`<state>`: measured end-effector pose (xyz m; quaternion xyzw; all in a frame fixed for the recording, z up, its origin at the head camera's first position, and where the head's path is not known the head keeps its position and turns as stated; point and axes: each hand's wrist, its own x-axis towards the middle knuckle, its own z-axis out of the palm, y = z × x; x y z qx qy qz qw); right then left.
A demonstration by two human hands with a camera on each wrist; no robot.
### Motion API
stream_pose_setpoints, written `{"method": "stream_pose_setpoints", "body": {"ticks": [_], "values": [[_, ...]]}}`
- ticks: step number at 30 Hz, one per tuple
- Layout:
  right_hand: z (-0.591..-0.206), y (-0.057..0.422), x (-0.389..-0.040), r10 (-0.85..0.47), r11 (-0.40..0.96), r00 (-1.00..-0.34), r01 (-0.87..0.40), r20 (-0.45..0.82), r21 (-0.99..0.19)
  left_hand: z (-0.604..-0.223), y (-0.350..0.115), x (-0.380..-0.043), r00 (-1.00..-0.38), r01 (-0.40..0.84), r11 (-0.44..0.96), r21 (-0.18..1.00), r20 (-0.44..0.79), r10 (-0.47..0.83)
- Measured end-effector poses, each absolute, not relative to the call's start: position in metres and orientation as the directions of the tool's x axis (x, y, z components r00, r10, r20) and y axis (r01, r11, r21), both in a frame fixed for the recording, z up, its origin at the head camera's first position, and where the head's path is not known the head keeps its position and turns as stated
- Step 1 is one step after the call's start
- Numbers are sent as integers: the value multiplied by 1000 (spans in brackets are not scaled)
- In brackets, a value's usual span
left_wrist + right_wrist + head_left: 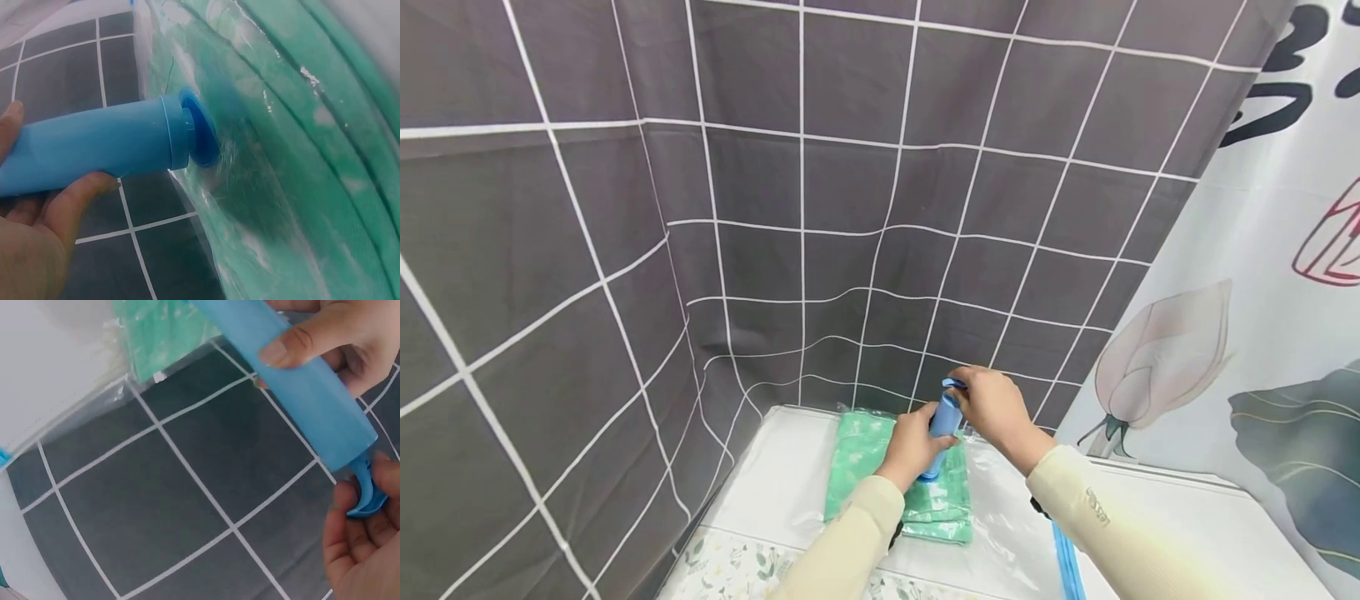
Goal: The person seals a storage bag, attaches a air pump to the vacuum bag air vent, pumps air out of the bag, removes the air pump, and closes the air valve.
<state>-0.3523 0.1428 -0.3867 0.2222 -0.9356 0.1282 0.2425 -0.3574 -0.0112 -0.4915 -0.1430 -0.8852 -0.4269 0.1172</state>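
"What's closest to us?"

"Two pale sleeves [842,542], coming up from the bottom of the frame. Past the cuffs, lower middle, are the hands."

"Holding anything?"

"Both are. The left hand [912,446] has its fingers and thumb wrapped round the barrel of a blue pump [945,419]. The right hand [995,406], just above it, curls its fingers about the handle [362,478], with a bit of stem showing."

"And the pump's other end?"

"At a round blue disc [201,128] on a clear plastic bag [1000,500], near the middle of the left wrist view. How tightly it's seated I can't tell."

"What's in the bag?"

"Folded green cloth [861,454]. The bag lies on a white tabletop [760,475]; there's a blue strip [1067,560] at the lower right, partly behind the sleeve."

"Farther back?"

"A dark grey curtain [752,183] with white grid lines, across the left and upper middle. At the right edge, a white hanging [1180,250] with a pink flower bud [1157,358]."
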Motion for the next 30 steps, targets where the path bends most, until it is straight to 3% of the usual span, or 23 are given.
{"method": "stream_pose_setpoints", "body": {"ticks": [9, 14, 20, 26, 30], "values": [[-390, 139, -353, -368, 866, -758, -491, 538, -99, -488, -14, -358, -931, 353, 595, 722, 336, 144], [-381, 143, -353, -364, 867, -778, -484, 512, -119, -492, -12, -357, -936, 343, 578, 741, 321, 144], [-333, 151, -355, -315, 859, -804, -468, 504, -209, -497, -9, -356, -943, 328, 559, 762, 301, 143], [-270, 155, -356, -286, 860, -793, -460, 539, -221, -495, -10, -355, -947, 319, 528, 787, 291, 138], [-256, 153, -355, -275, 858, -785, -461, 555, -226, -494, -12, -353, -946, 320, 520, 792, 297, 131]]}}
